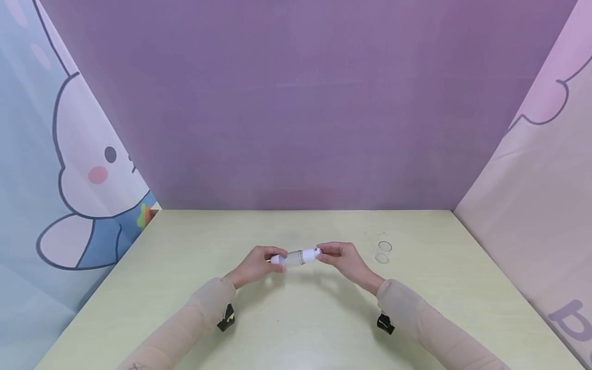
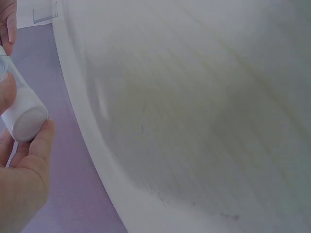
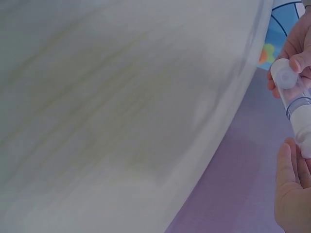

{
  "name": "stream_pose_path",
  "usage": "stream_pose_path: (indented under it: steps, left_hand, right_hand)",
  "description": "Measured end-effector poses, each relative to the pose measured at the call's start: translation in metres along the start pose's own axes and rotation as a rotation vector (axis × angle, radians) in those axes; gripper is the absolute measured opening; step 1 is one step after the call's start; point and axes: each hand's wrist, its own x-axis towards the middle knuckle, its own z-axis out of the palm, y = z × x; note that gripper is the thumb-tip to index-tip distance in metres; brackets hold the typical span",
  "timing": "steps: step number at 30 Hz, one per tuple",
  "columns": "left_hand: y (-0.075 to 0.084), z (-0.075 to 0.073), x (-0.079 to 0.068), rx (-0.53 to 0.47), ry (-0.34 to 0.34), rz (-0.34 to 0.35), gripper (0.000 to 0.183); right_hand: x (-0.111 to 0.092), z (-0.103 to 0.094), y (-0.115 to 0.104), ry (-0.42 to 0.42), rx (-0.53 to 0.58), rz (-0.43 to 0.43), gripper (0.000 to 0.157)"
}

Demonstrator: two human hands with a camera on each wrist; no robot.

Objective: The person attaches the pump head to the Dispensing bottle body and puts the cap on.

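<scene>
purple wall point(image 1: 300, 103): upright, spanning the far side of the scene.
bench point(image 1: 300, 329): pale yellow-green, in front of the wall.
left sheet point(image 1: 28, 195): blue, printed with a white cartoon figure point(image 1: 88, 149).
right sheet point(image 1: 532, 205): pale, pink toward its top.
left hand point(image 1: 254, 264): grasping the bottle point(image 1: 293, 259) at its left end, thumb and fingers about the white base point(image 2: 26, 108).
right hand point(image 1: 347, 262): fingertips pinching the narrow tip of the white cap point(image 1: 309, 255).
bottle: between both hands over the bench, sideways, slightly tilted, body clear.
thin rings point(image 1: 385, 242): two outlines on the bench, right of the right hand.
</scene>
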Motion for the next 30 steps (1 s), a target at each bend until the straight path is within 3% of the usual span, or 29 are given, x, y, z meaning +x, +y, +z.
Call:
stream_pose_path:
  steps: [30]
  left_hand:
    - [-0.0013,-0.0002,-0.0004,0.012,0.010,0.006,0.035]
  right_hand:
    - [-0.0023,0.0007,-0.0041,0.015,0.021,-0.008,0.035]
